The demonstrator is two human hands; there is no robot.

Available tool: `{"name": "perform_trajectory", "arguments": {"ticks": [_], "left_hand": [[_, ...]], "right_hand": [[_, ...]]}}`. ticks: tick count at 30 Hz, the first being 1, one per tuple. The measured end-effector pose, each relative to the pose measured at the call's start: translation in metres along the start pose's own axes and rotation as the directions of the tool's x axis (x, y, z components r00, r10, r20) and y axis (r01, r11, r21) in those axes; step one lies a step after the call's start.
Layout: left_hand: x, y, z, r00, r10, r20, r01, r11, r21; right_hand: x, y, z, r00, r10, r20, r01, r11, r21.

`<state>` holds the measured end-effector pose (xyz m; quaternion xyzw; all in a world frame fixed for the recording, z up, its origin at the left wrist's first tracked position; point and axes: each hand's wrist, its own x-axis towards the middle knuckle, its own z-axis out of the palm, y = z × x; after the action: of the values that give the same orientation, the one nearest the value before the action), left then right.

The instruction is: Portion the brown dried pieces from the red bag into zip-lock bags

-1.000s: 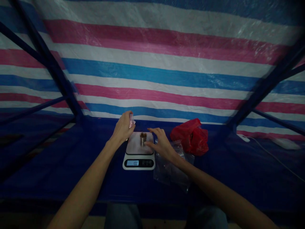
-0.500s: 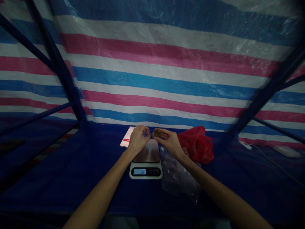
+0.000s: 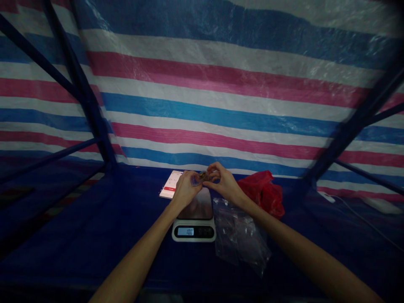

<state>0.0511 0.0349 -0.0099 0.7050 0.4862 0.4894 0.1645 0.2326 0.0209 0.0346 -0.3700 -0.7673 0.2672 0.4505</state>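
Note:
Above the scale, my left hand (image 3: 185, 188) is closed on a small clear plastic holder (image 3: 195, 181), whether bag or box I cannot tell. My right hand (image 3: 224, 183) pinches a small round, brownish, coin-like disc (image 3: 203, 174) right against that clear plastic. Whether the disc is inside the plastic or only in front of it is too small to see. Beneath both hands lies a white digital kitchen scale (image 3: 193, 234) with a metal plate; its lit display reads about 10.0. Several clear plastic bags (image 3: 238, 235) lie flat right of the scale, partly under my right forearm.
A red plastic bag (image 3: 265, 191) sits crumpled behind my right forearm. Left of my left hand lies a phone with a lit screen (image 3: 170, 184). A white plug with a cable (image 3: 326, 196) is at the far right. Dark blue metal posts (image 3: 94, 113) and a striped sheet (image 3: 221, 101) enclose the blue table.
My hands have come together: the round disc in my right hand has moved left to the clear plastic in my left hand. The scale display looks the same.

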Motion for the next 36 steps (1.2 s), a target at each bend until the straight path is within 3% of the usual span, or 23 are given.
{"name": "perform_trajectory", "arguments": {"ticks": [5, 9, 11, 13, 14, 17, 18, 20, 22, 24, 26, 28, 30, 34, 36], "left_hand": [[0.0, 0.0, 0.002, 0.999, -0.038, 0.02, 0.04, 0.994, -0.099], [0.0, 0.012, -0.002, 0.997, -0.031, 0.077, 0.049, 0.968, -0.248], [0.0, 0.018, -0.005, 0.993, -0.072, 0.09, 0.098, 0.936, -0.339], [0.001, 0.02, -0.008, 0.987, -0.124, 0.099, 0.154, 0.899, -0.411], [0.002, 0.02, -0.008, 0.984, -0.139, 0.109, 0.174, 0.881, -0.441], [0.001, 0.021, -0.009, 0.979, -0.122, 0.162, 0.194, 0.794, -0.575], [0.0, 0.021, -0.01, 0.975, -0.107, 0.194, 0.207, 0.75, -0.628], [-0.004, 0.025, -0.01, 0.959, -0.091, 0.269, 0.262, 0.651, -0.713], [-0.008, 0.03, -0.01, 0.929, -0.1, 0.357, 0.348, 0.572, -0.743], [-0.012, 0.034, -0.008, 0.891, -0.12, 0.437, 0.428, 0.54, -0.725], [-0.015, 0.038, -0.004, 0.862, -0.137, 0.489, 0.476, 0.553, -0.684], [-0.017, 0.042, 0.002, 0.848, -0.158, 0.506, 0.498, 0.568, -0.656], [-0.016, 0.047, 0.011, 0.845, -0.186, 0.501, 0.509, 0.567, -0.648], [-0.012, 0.057, 0.027, 0.825, -0.256, 0.504, 0.549, 0.572, -0.609], [-0.011, 0.06, 0.035, 0.848, -0.284, 0.448, 0.522, 0.598, -0.609]], "right_hand": [[0.01, -0.009, -0.004, 0.98, -0.168, 0.104, 0.186, 0.959, -0.212], [0.023, -0.028, -0.006, 0.904, -0.27, 0.332, 0.362, 0.896, -0.257], [0.028, -0.037, -0.008, 0.875, -0.286, 0.391, 0.404, 0.876, -0.263], [0.029, -0.039, -0.012, 0.9, -0.301, 0.315, 0.386, 0.886, -0.256], [0.027, -0.036, -0.014, 0.93, -0.294, 0.222, 0.346, 0.905, -0.247], [0.013, -0.01, -0.017, 0.989, -0.111, -0.101, 0.099, 0.988, -0.117], [0.006, 0.003, -0.017, 0.988, -0.001, -0.155, -0.003, 1.0, -0.028], [-0.01, 0.033, -0.016, 0.961, 0.228, -0.155, -0.201, 0.965, 0.171], [-0.024, 0.059, -0.014, 0.924, 0.358, -0.136, -0.308, 0.905, 0.293], [-0.034, 0.077, -0.012, 0.916, 0.371, -0.154, -0.32, 0.906, 0.277], [-0.04, 0.086, -0.011, 0.942, 0.293, -0.166, -0.283, 0.956, 0.08], [-0.041, 0.086, -0.012, 0.967, 0.212, -0.14, -0.232, 0.962, -0.146], [-0.041, 0.079, -0.015, 0.977, 0.154, -0.147, -0.187, 0.952, -0.242], [-0.046, 0.049, -0.022, 0.947, 0.106, -0.303, -0.111, 0.994, 0.001], [-0.053, 0.034, -0.021, 0.945, 0.157, -0.287, -0.102, 0.975, 0.199]]}}
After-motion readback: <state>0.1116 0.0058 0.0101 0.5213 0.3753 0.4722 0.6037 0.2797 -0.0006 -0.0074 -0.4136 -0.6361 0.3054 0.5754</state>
